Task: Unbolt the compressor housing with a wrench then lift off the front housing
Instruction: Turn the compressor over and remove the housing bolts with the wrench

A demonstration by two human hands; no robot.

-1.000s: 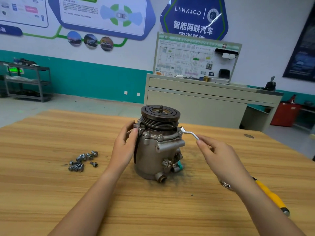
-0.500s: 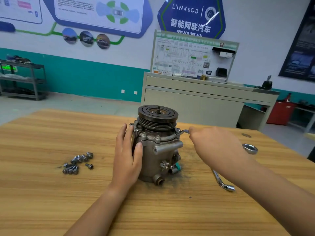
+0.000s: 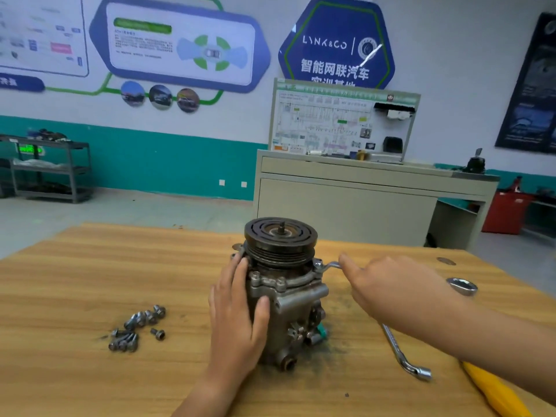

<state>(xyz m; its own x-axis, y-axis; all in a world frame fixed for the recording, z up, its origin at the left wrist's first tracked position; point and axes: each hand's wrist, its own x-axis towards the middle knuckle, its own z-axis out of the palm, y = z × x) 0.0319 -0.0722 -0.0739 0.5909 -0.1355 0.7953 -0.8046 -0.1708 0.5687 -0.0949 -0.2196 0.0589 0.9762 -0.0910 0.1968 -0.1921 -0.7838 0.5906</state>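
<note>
- Head view: compressor (image 3: 298, 314) stands upright, left hand (image 3: 237, 320) gripping its 9 o'clock side.
- Right hand (image 3: 388, 290) at 3 o'clock grips wrench (image 3: 329, 265) set on its top flange.

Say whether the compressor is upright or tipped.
Upright: the compressor stands on end on the table, its pulley on top, facing up.

grey compressor (image 3: 282, 299) upright; wrench (image 3: 329, 265) at its top flange
</note>
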